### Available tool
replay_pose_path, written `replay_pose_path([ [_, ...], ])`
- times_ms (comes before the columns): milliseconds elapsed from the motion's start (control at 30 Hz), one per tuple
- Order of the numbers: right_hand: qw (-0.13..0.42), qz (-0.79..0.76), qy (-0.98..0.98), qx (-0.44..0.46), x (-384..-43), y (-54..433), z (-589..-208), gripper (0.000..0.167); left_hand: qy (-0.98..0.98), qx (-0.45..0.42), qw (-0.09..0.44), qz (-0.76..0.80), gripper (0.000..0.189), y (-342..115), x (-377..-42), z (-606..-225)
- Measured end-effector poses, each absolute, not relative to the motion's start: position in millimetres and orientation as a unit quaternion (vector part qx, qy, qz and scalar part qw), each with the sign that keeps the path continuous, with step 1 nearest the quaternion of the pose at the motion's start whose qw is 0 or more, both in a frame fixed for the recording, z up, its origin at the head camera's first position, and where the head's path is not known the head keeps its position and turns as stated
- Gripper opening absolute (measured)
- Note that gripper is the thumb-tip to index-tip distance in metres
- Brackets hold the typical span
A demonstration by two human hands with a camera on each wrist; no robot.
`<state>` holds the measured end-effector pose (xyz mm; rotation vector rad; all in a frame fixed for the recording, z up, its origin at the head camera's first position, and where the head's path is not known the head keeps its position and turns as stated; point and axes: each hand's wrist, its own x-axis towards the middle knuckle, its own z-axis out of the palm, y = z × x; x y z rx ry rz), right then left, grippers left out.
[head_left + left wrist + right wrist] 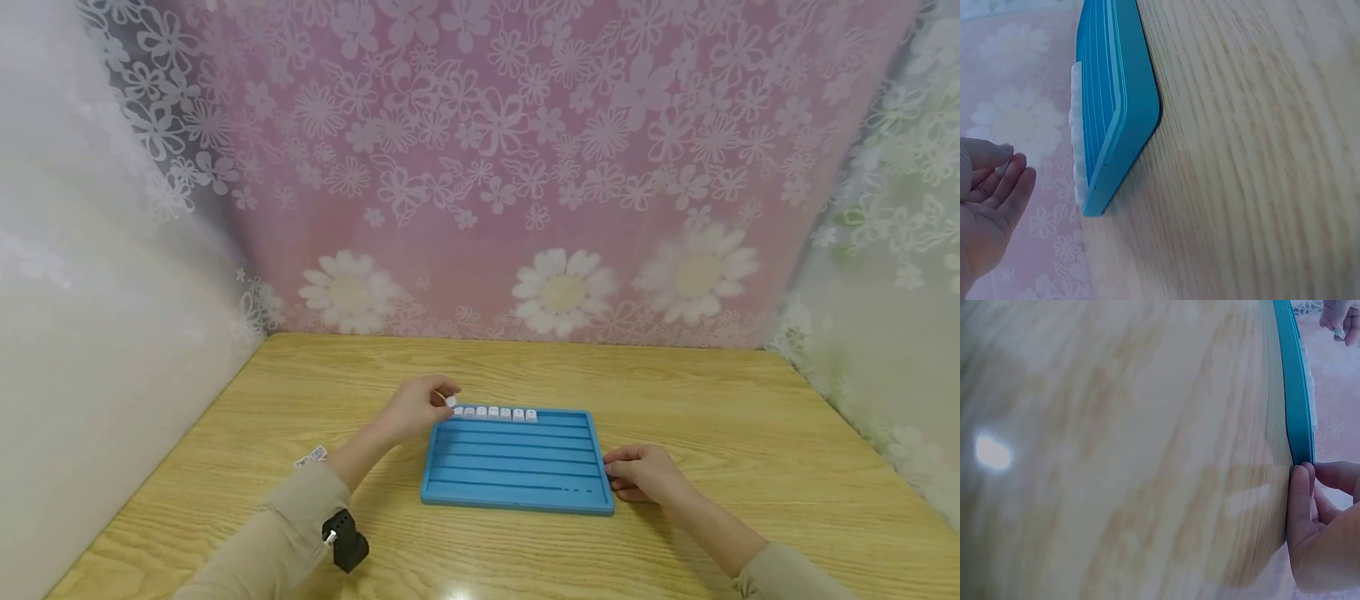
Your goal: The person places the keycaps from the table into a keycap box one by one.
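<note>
A blue tray (517, 477) with long parallel slots lies on the table. Several white keycaps (493, 412) with small dark marks stand side by side in its far slot, from the left end onward. Over the tray's far left corner, my left hand (411, 408) pinches one more white keycap (451, 401) between thumb and fingers; in the left wrist view that keycap is mostly hidden by the fingers. At the tray's right side, my right hand (647, 475) grips the rim, its thumb and fingers meeting at the edge in the right wrist view.
The wooden table (525, 554) runs back to a pink flowered curtain (480, 208), with pale curtains on both sides. A black watch-like device (346, 542) sits at the left sleeve. Beside the left forearm shows a small black-and-white printed tag (312, 456).
</note>
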<state>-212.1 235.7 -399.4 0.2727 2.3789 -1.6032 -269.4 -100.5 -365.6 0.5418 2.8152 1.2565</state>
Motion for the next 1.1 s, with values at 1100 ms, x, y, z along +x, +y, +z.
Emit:
replay_pose_path([
  [1100,0.113,-0.558,0.817,0.086,-209.8,235.0,-400.4,0.022,0.912,0.202,0.006,0.358,0.02,-12.6,-277.2,-358.9],
])
